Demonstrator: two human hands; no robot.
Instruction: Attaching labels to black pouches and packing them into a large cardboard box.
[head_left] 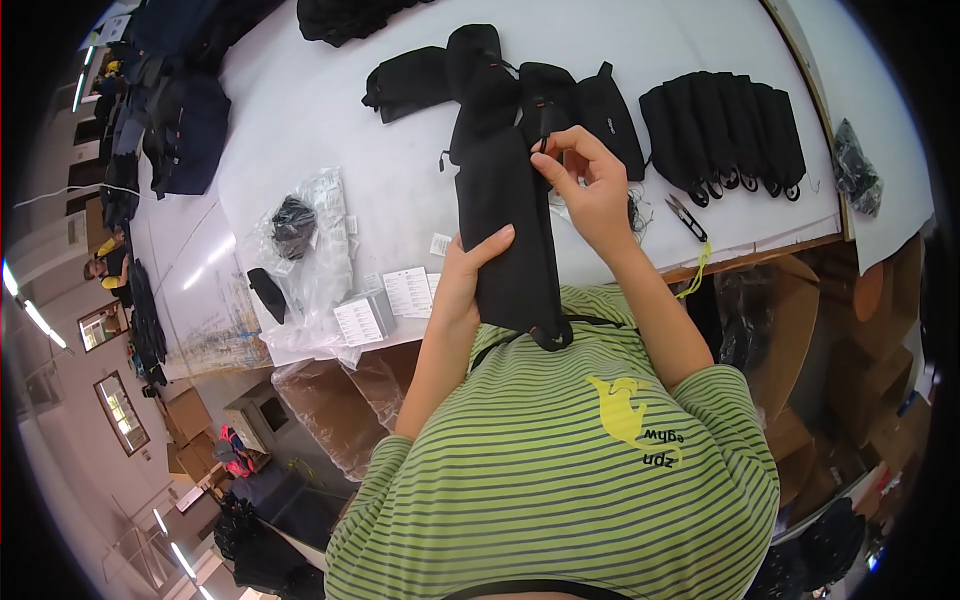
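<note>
Held pouch (510, 240): is lying between the hands (598, 195).
Piled pouches (488, 95): are lying on the worktop (600, 35), beyond the held pouch.
Pouch row (720, 130): is resting right of the pile.
Snips (687, 218): are lying between the row and the worktop's near edge.
Plastic bag (325, 225): is spreading at left.
Cards (405, 290): are sitting between bag and held pouch.
Cartons (790, 345): are standing below the near edge.

White worktable (320, 110) (brown-framed window (121, 412) leftward)
</note>
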